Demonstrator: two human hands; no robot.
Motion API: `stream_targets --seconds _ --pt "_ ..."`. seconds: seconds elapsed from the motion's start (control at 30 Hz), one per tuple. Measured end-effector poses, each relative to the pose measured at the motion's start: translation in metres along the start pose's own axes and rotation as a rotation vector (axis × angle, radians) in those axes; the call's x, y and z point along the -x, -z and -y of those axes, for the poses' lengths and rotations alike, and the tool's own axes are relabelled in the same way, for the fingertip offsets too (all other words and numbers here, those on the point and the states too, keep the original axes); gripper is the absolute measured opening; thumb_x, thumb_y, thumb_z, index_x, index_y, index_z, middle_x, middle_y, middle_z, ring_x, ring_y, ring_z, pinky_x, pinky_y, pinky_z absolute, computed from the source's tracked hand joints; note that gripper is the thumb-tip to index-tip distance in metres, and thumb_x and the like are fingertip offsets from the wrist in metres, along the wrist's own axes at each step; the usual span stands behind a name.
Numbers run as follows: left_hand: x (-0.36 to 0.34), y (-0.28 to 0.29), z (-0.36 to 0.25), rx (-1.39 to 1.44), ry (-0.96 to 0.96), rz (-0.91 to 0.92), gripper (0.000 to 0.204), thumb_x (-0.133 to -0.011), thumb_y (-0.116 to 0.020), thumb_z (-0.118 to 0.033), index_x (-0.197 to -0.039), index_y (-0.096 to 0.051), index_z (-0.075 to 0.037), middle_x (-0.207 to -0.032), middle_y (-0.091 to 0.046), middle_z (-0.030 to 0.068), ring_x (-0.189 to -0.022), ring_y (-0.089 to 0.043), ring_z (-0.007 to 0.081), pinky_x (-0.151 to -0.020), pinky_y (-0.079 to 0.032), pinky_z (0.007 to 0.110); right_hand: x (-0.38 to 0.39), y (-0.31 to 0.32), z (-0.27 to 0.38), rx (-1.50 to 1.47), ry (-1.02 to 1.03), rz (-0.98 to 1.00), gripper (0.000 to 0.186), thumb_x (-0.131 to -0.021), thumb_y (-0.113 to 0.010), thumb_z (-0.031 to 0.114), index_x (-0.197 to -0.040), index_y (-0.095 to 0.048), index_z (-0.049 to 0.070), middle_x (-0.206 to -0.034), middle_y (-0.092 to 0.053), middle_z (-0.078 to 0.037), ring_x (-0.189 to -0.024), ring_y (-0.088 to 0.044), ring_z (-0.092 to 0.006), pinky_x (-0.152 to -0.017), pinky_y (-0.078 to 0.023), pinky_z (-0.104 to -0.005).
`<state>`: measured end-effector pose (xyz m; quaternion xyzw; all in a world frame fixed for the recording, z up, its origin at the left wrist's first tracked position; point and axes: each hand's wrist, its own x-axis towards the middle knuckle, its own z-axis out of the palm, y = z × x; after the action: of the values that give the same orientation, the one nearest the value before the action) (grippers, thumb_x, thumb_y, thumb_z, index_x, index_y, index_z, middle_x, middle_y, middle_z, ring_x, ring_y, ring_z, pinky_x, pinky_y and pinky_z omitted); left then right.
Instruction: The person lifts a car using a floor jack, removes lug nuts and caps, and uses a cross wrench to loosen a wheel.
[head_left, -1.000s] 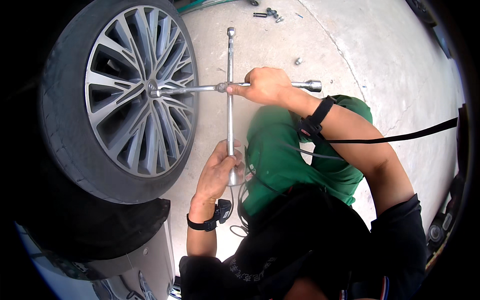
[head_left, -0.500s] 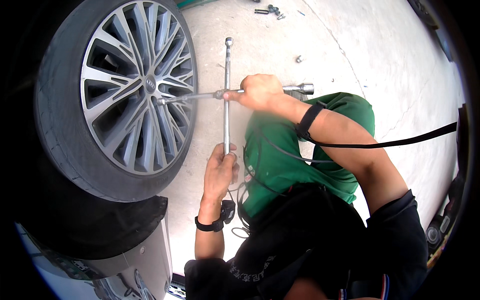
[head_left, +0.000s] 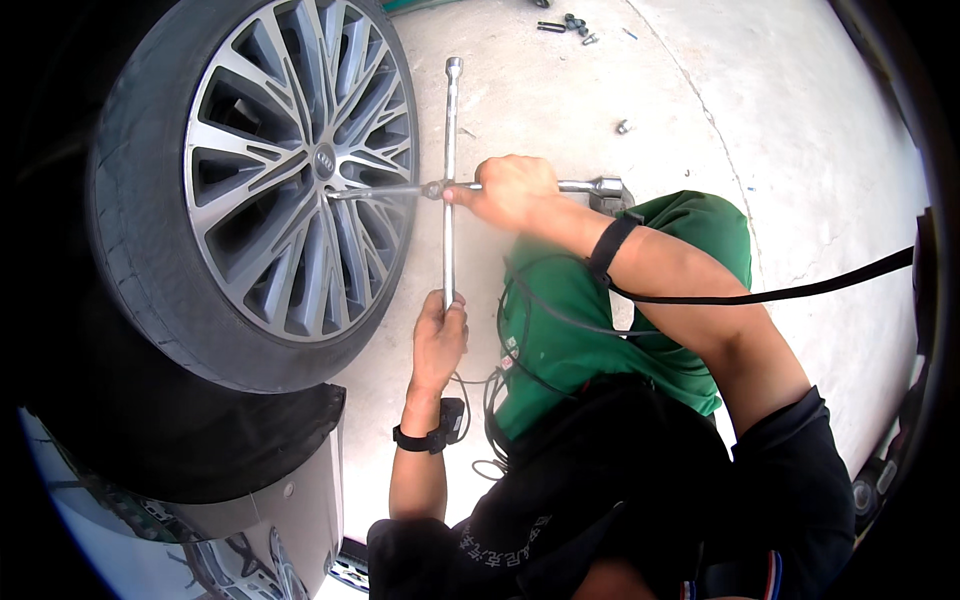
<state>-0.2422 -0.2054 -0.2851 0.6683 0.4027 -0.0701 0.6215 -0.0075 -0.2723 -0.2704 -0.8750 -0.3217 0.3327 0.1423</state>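
A chrome four-way lug wrench (head_left: 449,240) is held against an alloy wheel (head_left: 324,160) on my left. One of its arms reaches into the spokes just below the hub cap; the bolt under its tip is too small to make out. My left hand (head_left: 438,340) is closed round the lower end of the arm pointing towards me. My right hand (head_left: 520,195) is wrapped over the arm pointing right, its thumb by the cross's centre. That arm's wide socket sticks out past my hand. The fourth arm points away from me.
Several dark bolts (head_left: 575,25) lie on the concrete floor (head_left: 720,60) at the back. One single bolt (head_left: 623,126) lies nearer. Black tyre rubber (head_left: 140,220) surrounds the wheel. A black cable (head_left: 780,294) runs from my right wrist to the right; thin cables (head_left: 492,420) hang by my left wrist.
The wrench's tip has shifted in closer below the hub cap. Both hands keep their hold. The whole view has moved a little, with the wheel now farther right in it.
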Motion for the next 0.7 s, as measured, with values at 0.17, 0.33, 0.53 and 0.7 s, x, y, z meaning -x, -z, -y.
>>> stream_targets --seconds 0.17,0.33,0.53,0.7 --pt "-0.036 -0.01 0.057 -0.442 -0.306 -0.231 0.027 -0.098 -0.054 -0.025 -0.083 -0.055 -0.003 -0.065 -0.051 0.0017 -0.053 -0.048 0.0099 -0.047 -0.042 0.027 -0.015 -0.02 0.0 -0.069 0.025 0.008 0.067 -0.091 -0.048 0.065 -0.089 -0.071 0.001 -0.089 -0.07 -0.018 -0.092 -0.068 -0.0344 -0.081 -0.052 -0.043" --pt "-0.034 -0.011 0.05 -0.29 -0.076 -0.183 0.031 -0.097 -0.054 -0.027 -0.08 -0.055 -0.001 -0.057 -0.049 0.0033 -0.046 -0.046 0.0129 -0.045 -0.041 0.033 -0.02 -0.02 -0.007 -0.118 0.021 -0.026 0.062 -0.089 -0.053 0.062 -0.087 -0.07 0.003 -0.087 -0.069 -0.018 -0.091 -0.066 -0.0353 -0.08 -0.051 -0.0443" --pt "-0.061 -0.016 0.067 -0.452 0.086 -0.174 0.039 -0.095 -0.049 -0.029 -0.077 -0.061 0.004 -0.076 -0.063 0.0284 -0.076 -0.063 0.0456 -0.07 -0.048 0.048 -0.021 -0.026 -0.005 -0.102 0.029 0.03 0.06 -0.094 -0.049 0.058 -0.094 -0.07 0.002 -0.094 -0.07 -0.018 -0.095 -0.067 -0.0341 -0.082 -0.052 -0.0436" --pt "-0.063 -0.013 0.056 -0.694 0.091 -0.117 0.038 -0.089 -0.05 -0.027 -0.077 -0.067 0.005 -0.082 -0.065 0.0312 -0.083 -0.064 0.0481 -0.08 -0.051 0.051 -0.028 -0.021 -0.009 -0.121 0.075 0.058 0.061 -0.093 -0.052 0.057 -0.092 -0.07 -0.001 -0.089 -0.069 -0.021 -0.093 -0.067 -0.0371 -0.083 -0.052 -0.0442"
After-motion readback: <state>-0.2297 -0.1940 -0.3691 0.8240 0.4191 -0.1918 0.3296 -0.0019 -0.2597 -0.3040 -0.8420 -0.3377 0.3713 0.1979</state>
